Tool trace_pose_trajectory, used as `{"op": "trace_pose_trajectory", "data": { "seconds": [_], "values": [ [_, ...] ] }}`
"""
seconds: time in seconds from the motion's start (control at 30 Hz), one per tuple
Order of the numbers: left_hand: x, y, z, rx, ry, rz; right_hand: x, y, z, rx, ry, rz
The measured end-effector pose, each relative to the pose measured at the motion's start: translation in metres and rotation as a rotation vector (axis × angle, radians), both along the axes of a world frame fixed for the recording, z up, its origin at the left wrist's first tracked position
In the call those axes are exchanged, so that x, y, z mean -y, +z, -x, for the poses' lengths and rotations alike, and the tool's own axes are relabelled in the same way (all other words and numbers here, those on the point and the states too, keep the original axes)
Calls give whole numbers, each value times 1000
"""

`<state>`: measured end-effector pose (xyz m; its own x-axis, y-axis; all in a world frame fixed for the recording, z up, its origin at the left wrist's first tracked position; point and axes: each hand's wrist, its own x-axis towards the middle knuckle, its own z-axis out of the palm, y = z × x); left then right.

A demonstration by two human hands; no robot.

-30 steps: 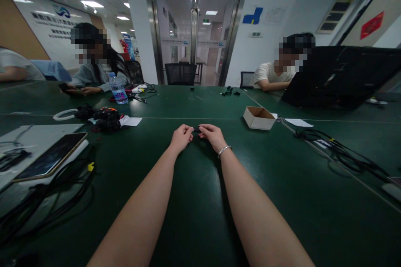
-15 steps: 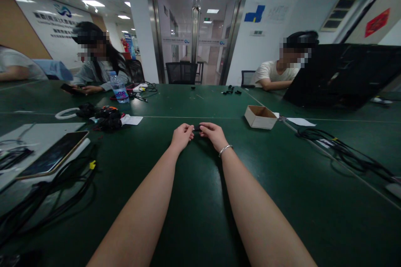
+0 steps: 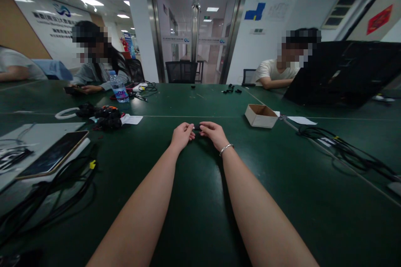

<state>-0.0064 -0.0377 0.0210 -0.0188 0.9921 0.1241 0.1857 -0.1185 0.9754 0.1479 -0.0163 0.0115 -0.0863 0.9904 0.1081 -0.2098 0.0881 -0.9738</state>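
Between my two hands, just above the green table (image 3: 200, 167), is a small black piece (image 3: 197, 127) with a silvery end on its left, too small to name for certain. My left hand (image 3: 182, 136) pinches the silvery end with thumb and fingertips. From the other side, my right hand (image 3: 213, 133), with a silver bracelet (image 3: 226, 149) at the wrist, has its fingers closed on the black part. Fingertips hide some of the piece. Farther off lie several small black pieces (image 3: 231, 89), and a single one (image 3: 193, 86) sits to their left.
An open cardboard box (image 3: 260, 122) stands right of my hands. Black cables (image 3: 347, 150) run along the right. A phone (image 3: 54, 154), a cable bundle (image 3: 108, 117) and a water bottle (image 3: 119, 88) are on the left. Two people sit across, one behind a black monitor (image 3: 344, 75).
My hands keep the same hold on the black piece, with hardly any movement. The person on the right has shifted a little to the right.
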Motion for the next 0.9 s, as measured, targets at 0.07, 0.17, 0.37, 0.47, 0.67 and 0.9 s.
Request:
{"op": "trace_pose_trajectory", "data": {
  "seconds": [0.07,0.17,0.37,0.47,0.67,0.9],
  "values": [
    [-1,0,0,5,7,4,-1,-2,0,-4,5,-11],
    [-2,-1,0,9,17,2,-2,-3,0,-7,12,-23],
    [-5,-4,2,-3,2,27,-2,-4,-2,-14,35,-39],
    [-5,-3,2,-1,6,31,-2,-5,-3,-14,44,-46],
    [-2,1,0,-19,4,48,-1,-4,-4,-18,54,-59],
    [-7,-6,4,64,-35,-85,0,-1,-1,-12,6,-8]
  ]
}}
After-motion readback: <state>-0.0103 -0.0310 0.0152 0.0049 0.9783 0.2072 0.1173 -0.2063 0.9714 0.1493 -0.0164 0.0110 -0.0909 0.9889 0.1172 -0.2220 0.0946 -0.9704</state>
